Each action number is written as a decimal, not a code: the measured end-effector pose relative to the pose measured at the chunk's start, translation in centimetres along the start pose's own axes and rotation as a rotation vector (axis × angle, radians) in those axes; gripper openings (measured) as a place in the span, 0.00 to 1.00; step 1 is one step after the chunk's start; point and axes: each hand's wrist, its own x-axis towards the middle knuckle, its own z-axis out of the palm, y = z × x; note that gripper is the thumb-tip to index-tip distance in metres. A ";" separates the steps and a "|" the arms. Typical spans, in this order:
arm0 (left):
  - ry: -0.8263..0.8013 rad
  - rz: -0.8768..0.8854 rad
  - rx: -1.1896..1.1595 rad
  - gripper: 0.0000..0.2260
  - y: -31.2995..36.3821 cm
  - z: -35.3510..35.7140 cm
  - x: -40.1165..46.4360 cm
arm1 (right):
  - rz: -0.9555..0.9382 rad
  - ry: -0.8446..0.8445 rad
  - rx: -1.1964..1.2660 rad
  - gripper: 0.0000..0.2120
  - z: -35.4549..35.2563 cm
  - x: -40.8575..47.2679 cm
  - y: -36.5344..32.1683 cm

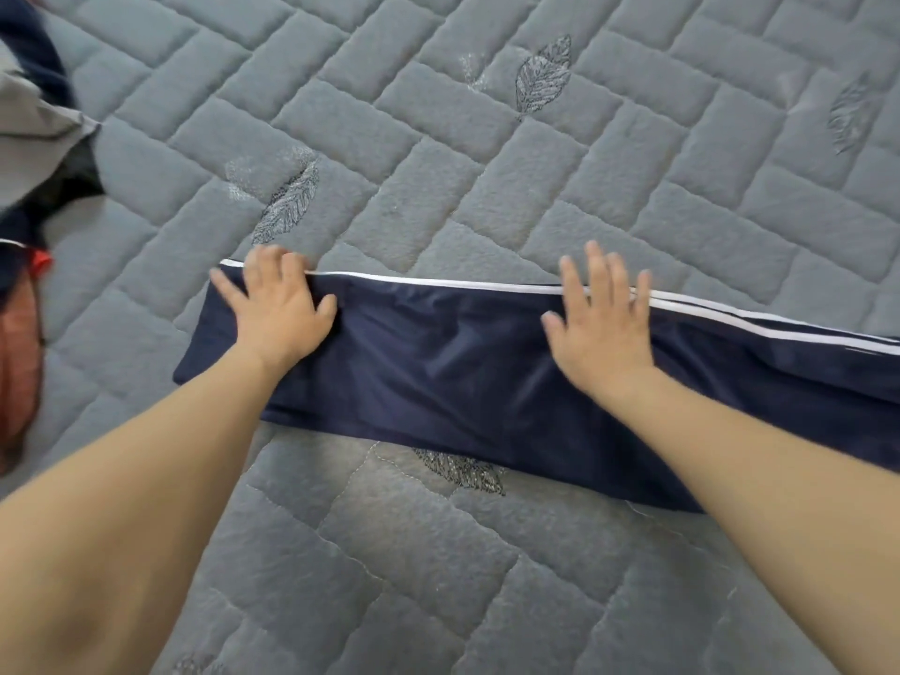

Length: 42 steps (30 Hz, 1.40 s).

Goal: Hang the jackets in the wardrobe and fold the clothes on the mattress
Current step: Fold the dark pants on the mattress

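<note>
A navy garment with white side stripes [438, 362] lies folded lengthwise as a long band across the grey quilted mattress [487, 163], running from the left-centre out past the right edge. My left hand [277, 309] lies flat on its left end, fingers spread and straight, fingertips at the white-striped far edge. My right hand [604, 324] presses flat on the band further right, fingers straight and reaching the same striped edge. Neither hand grips the cloth.
A heap of other clothes sits at the left edge: a grey garment [34, 134] over dark navy fabric [29, 46], and an orange-red piece [19, 353] lower down. Quilted mattress with embroidered leaves spreads beyond and in front of the band.
</note>
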 end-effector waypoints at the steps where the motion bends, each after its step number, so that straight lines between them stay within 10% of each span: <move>1: 0.005 -0.166 -0.081 0.29 -0.8 0.0 -0.6 | -0.070 -0.032 0.013 0.34 0.5 -1.2 -2.0; 5: -0.076 -0.710 -0.284 0.34 -4.5 0.3 -3.4 | -0.240 -0.258 0.047 0.38 2.6 -6.1 -8.9; 11: -0.077 -0.619 -0.409 0.26 -8.3 0.2 -5.1 | -0.361 -0.302 -0.055 0.38 4.1 -9.0 -13.9; 16: -0.106 -0.466 -0.521 0.11 -10.2 -0.6 -6.0 | -0.517 -0.088 -0.096 0.16 2.5 -10.0 -13.3; 21: -0.310 -0.484 -0.535 0.13 -12.3 -1.0 -6.4 | -0.474 -0.190 -0.117 0.28 0.3 -10.2 -12.4; 27: -0.167 -0.520 -0.622 0.14 -13.8 -1.6 -6.8 | -0.417 -0.323 -0.201 0.29 0.2 -10.1 -13.1; 30: -0.212 -0.433 -0.681 0.09 -13.9 -0.9 -6.7 | -0.381 -0.497 -0.327 0.07 -0.6 -9.8 -13.3; 34: -0.123 -0.385 -0.621 0.10 -12.1 -0.3 -5.7 | -0.224 -0.414 -0.181 0.30 -1.4 -9.1 -14.4; 42: -0.079 -0.346 -0.637 0.09 -9.6 -0.4 -4.6 | 0.189 -0.665 0.086 0.32 1.6 -5.7 -15.9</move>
